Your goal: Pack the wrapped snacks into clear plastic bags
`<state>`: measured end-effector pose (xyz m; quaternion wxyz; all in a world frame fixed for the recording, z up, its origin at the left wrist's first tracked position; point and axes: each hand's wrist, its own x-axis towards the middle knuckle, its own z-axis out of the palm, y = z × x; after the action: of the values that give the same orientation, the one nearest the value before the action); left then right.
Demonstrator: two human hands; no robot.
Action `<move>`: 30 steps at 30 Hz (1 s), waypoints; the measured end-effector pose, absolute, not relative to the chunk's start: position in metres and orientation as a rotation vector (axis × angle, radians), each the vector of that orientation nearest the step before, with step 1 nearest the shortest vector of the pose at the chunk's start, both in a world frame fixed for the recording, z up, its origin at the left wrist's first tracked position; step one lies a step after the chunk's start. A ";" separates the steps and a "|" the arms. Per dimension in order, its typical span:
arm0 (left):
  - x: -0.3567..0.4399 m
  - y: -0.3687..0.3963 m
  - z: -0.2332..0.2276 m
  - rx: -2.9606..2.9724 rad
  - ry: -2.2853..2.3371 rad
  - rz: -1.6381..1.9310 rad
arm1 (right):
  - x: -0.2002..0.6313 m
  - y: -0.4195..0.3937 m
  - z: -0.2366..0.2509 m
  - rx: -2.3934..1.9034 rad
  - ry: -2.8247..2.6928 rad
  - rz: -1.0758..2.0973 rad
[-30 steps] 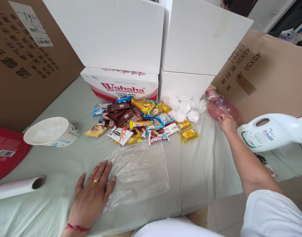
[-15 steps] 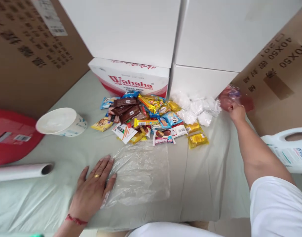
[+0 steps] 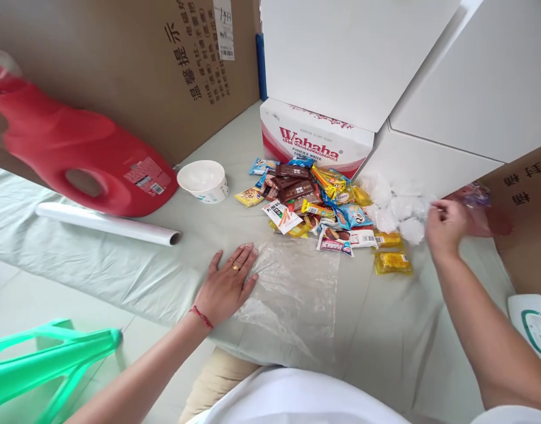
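My left hand (image 3: pixel 230 282) lies flat with fingers stretched out, pressing on the left edge of a clear plastic bag (image 3: pixel 292 294) spread over the cloth. My right hand (image 3: pixel 447 229) is raised at the right, its fingers curled together beside a bunch of crumpled clear plastic bags (image 3: pixel 396 206). What its fingers hold, if anything, cannot be made out. Above the flat bag is a heap of wrapped snacks: brown chocolate-coloured packets (image 3: pixel 297 189), a white packet with a carrot-stick picture (image 3: pixel 281 217), and a yellow packet (image 3: pixel 393 262) at the right end.
Left of the heap stands a white paper bowl (image 3: pixel 203 181). Further left are a red detergent bottle (image 3: pixel 106 159) and a white roll (image 3: pixel 106 224). A Wahaha box (image 3: pixel 317 138) stands behind, a reddish plastic bag (image 3: pixel 478 209) at right, a white jug (image 3: pixel 533 327) near the right edge.
My view has swung to the left. My right hand has come away from the reddish plastic bag, towards the crumpled clear bags. My left hand stays flat on the clear bag.
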<state>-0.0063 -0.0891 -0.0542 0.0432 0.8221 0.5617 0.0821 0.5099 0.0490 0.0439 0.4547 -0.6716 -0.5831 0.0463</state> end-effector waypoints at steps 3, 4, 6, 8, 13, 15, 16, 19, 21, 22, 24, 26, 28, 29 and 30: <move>-0.005 -0.090 -0.053 2.505 1.724 0.249 | 0.399 0.034 0.048 -1.413 -1.791 0.176; -0.005 -0.090 -0.052 2.502 1.724 0.241 | 0.361 0.030 0.048 -1.366 -1.887 0.220; -0.005 -0.091 -0.051 2.501 1.716 0.237 | 0.290 0.025 0.046 -1.287 -2.089 0.282; -0.005 -0.092 -0.050 2.504 1.705 0.256 | 0.235 0.025 0.042 -1.343 -2.429 0.195; -0.006 -0.094 -0.051 2.488 1.691 0.325 | 0.193 0.036 0.035 -1.620 -2.647 0.054; -0.006 -0.095 -0.051 2.476 1.679 0.346 | 0.205 0.038 0.034 -1.656 -2.585 0.118; -0.006 -0.095 -0.052 2.471 1.673 0.356 | 0.213 0.037 0.034 -1.651 -2.571 0.148; -0.007 -0.095 -0.053 2.456 1.663 0.385 | 0.234 0.029 0.033 -1.530 -2.644 0.206; -0.008 -0.095 -0.054 2.451 1.654 0.392 | 0.242 0.025 0.036 -1.415 -2.689 0.329; -0.008 -0.095 -0.054 2.450 1.649 0.395 | 0.243 0.025 0.040 -1.394 -2.665 0.412; -0.008 -0.095 -0.054 2.449 1.640 0.406 | 0.243 0.033 0.053 -1.439 -2.545 0.468; -0.008 -0.096 -0.054 2.446 1.639 0.414 | 0.236 0.049 0.068 -1.516 -2.462 0.310; -0.008 -0.096 -0.053 2.443 1.643 0.412 | 0.224 0.070 0.077 -1.480 -2.558 0.115; -0.008 -0.096 -0.053 2.441 1.645 0.405 | 0.215 0.080 0.078 -1.421 -2.668 0.065; -0.008 -0.096 -0.052 2.438 1.647 0.398 | 0.206 0.088 0.076 -1.357 -2.793 0.046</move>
<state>-0.0081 -0.0960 -0.0525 0.0860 0.8181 0.5527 0.1335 0.2057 0.0879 0.0765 0.0181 -0.4369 -0.8992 0.0150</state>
